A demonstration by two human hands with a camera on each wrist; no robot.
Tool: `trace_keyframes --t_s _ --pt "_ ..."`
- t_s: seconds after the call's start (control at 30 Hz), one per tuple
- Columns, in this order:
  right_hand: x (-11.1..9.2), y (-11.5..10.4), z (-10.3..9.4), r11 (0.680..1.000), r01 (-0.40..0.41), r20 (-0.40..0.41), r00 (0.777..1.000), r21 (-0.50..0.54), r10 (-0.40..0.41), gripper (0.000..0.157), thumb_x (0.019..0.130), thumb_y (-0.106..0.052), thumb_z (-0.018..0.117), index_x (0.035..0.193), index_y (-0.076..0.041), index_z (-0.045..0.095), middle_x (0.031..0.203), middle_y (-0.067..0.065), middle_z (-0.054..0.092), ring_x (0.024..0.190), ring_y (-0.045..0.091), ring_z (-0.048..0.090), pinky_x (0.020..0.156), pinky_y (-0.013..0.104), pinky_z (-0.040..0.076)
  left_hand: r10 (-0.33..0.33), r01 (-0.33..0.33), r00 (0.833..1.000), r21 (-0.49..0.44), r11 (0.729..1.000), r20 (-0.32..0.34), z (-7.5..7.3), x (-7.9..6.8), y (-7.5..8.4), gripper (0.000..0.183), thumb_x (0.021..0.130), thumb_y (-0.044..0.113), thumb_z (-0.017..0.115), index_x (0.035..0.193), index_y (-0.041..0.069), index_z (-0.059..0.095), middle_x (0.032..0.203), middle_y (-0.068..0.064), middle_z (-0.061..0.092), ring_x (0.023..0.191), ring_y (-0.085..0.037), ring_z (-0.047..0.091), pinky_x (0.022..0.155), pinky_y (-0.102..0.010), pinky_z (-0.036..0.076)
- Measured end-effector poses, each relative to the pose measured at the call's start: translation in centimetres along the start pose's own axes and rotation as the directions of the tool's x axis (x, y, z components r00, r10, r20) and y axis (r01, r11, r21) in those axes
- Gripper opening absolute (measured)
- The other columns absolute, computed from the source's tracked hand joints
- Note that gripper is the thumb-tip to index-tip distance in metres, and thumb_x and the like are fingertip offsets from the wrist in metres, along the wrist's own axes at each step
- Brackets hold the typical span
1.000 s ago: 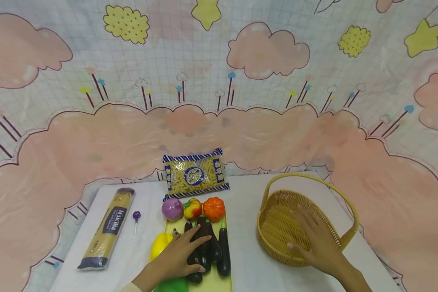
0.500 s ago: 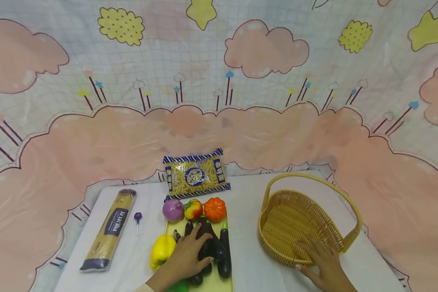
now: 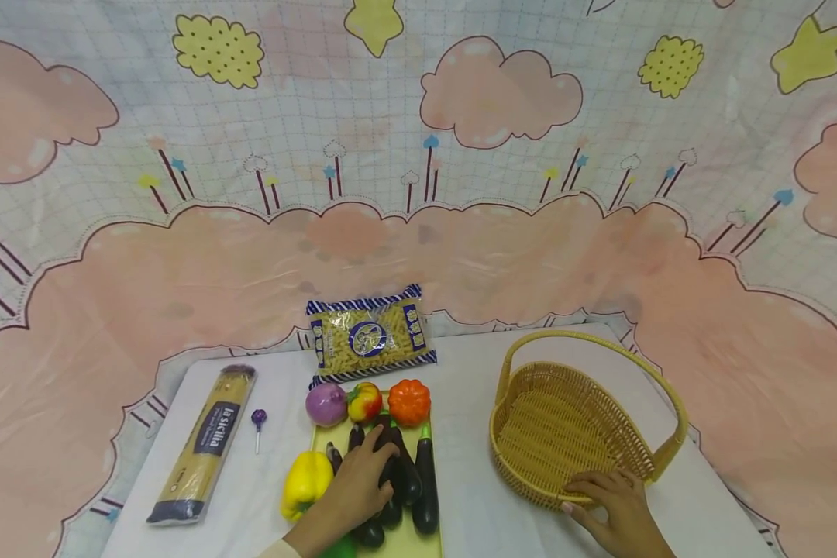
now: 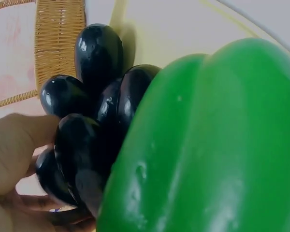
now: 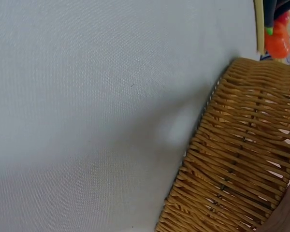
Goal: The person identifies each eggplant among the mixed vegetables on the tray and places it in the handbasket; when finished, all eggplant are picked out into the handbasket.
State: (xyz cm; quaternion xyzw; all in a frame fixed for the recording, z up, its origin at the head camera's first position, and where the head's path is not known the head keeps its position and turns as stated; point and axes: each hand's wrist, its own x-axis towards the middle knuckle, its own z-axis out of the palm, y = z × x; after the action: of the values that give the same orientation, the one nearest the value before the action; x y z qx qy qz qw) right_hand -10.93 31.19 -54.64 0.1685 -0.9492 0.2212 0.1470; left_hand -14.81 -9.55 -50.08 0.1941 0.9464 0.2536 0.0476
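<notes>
Left hand (image 3: 354, 484) curled round eggplants (image 3: 406, 474) mid-way across the tray (image 3: 410, 544); right hand (image 3: 617, 508) pinching the near rim of the basket (image 3: 547, 434).
Onion (image 3: 326, 404) at tray's far left corner, orange pumpkin (image 3: 409, 402) far right; green pepper (image 4: 198, 145) crowding near edge, partly hiding eggplants from left wrist. Eggplants glossy, near-black, bunched. Basket golden wicker, handle arched.

Room in the middle, crowd on the tray (image 3: 411, 545).
A hand could slide along the table (image 3: 466, 465) between the tray and the basket (image 3: 519, 477). The handle (image 3: 589, 336) makes a tall hoop, and the right hand (image 3: 615, 505) blocks some near edge. Eggplants (image 3: 425, 484), yellow pepper (image 3: 307, 482) and green pepper (image 4: 208, 150) crowd the left hand (image 3: 359, 479).
</notes>
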Motion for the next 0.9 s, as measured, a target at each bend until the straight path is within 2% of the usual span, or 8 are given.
trace_keyframes --t_s 0.17,0.4,0.5,0.57,0.63,0.7,0.8,0.9 --pt "0.1 -0.1 0.0 1.0 0.003 -0.006 1.0 0.002 -0.003 0.019 0.078 -0.032 0.082 0.093 -0.026 0.073 0.103 -0.005 0.069 0.096 0.032 0.062 0.094 0.067 0.027 0.005 -0.005 0.987 0.003 1.0 -0.163 -0.9 0.0 0.1 0.029 0.077 -0.004 0.074 0.103 0.005 0.067 0.133 -0.032 0.051 0.107 -0.046 0.061 0.083 -0.055 0.054" --pt "0.1 -0.2 -0.2 1.0 -0.011 0.004 1.0 0.005 0.011 0.016 0.079 -0.032 0.081 0.091 -0.025 0.073 0.102 -0.005 0.069 0.095 0.03 0.061 0.093 0.064 0.029 0.039 -0.041 0.92 0.004 0.999 -0.39 -2.6 0.1 -0.2 0.029 0.075 -0.007 0.077 0.097 0.011 0.069 0.126 -0.025 0.058 0.105 -0.043 0.063 0.08 -0.05 0.056" --pt "0.1 -0.2 -0.3 1.0 -0.012 0.002 1.0 0.005 0.012 0.016 0.08 -0.033 0.081 0.092 -0.026 0.073 0.102 -0.005 0.069 0.094 0.029 0.061 0.092 0.062 0.029 0.041 -0.071 0.891 -0.05 0.996 -0.452 -3.6 0.3 0.3 0.03 0.073 -0.006 0.078 0.095 0.013 0.069 0.124 -0.021 0.06 0.107 -0.042 0.063 0.083 -0.048 0.056" --pt "0.0 -0.1 -0.3 1.0 -0.007 -0.009 1.0 0.008 0.007 0.017 0.079 -0.032 0.081 0.092 -0.025 0.073 0.102 -0.004 0.07 0.094 0.03 0.061 0.092 0.062 0.029 0.038 -0.096 0.883 -0.102 0.99 -0.468 -4.2 0.5 0.9 0.029 0.074 -0.005 0.078 0.094 0.014 0.069 0.125 -0.019 0.061 0.111 -0.04 0.062 0.087 -0.049 0.054" --pt "-0.1 -0.1 -0.3 1.0 -0.005 -0.023 1.0 0.004 0.005 0.018 0.078 -0.032 0.082 0.092 -0.024 0.073 0.101 -0.004 0.07 0.094 0.03 0.061 0.092 0.062 0.029 0.024 -0.116 0.889 -0.173 0.978 -0.457 -4.7 1.0 1.9 0.029 0.075 -0.004 0.078 0.095 0.016 0.07 0.126 -0.016 0.062 0.117 -0.038 0.06 0.094 -0.052 0.05" --pt "-0.1 0.0 -0.2 1.0 0.0 -0.036 0.999 0.003 0.0 0.018 0.077 -0.031 0.083 0.091 -0.024 0.073 0.101 -0.003 0.07 0.093 0.03 0.061 0.093 0.062 0.029 0.019 -0.136 0.904 -0.247 0.959 -0.426 -5.2 1.5 3.0 0.028 0.076 -0.001 0.078 0.096 0.017 0.07 0.127 -0.013 0.063 0.119 -0.035 0.059 0.097 -0.052 0.048" --pt "-0.1 0.0 0.0 1.0 0.005 -0.045 0.999 0.004 -0.005 0.019 0.077 -0.031 0.083 0.091 -0.022 0.074 0.101 -0.003 0.07 0.092 0.029 0.061 0.092 0.061 0.029 0.03 -0.166 0.935 -0.362 0.917 -0.352 -5.6 2.5 4.6 0.028 0.078 0.001 0.077 0.097 0.02 0.071 0.129 -0.01 0.063 0.122 -0.032 0.057 0.102 -0.051 0.044" --pt "-0.1 0.0 0.1 1.0 0.001 -0.038 0.999 0.002 -0.001 0.02 0.078 -0.032 0.082 0.091 -0.021 0.074 0.1 -0.002 0.071 0.093 0.029 0.061 0.093 0.061 0.029 0.072 -0.196 0.958 -0.447 0.873 -0.279 -5.3 3.7 6.1 0.026 0.081 0.004 0.075 0.1 0.021 0.071 0.13 -0.008 0.063 0.124 -0.028 0.056 0.105 -0.049 0.042"
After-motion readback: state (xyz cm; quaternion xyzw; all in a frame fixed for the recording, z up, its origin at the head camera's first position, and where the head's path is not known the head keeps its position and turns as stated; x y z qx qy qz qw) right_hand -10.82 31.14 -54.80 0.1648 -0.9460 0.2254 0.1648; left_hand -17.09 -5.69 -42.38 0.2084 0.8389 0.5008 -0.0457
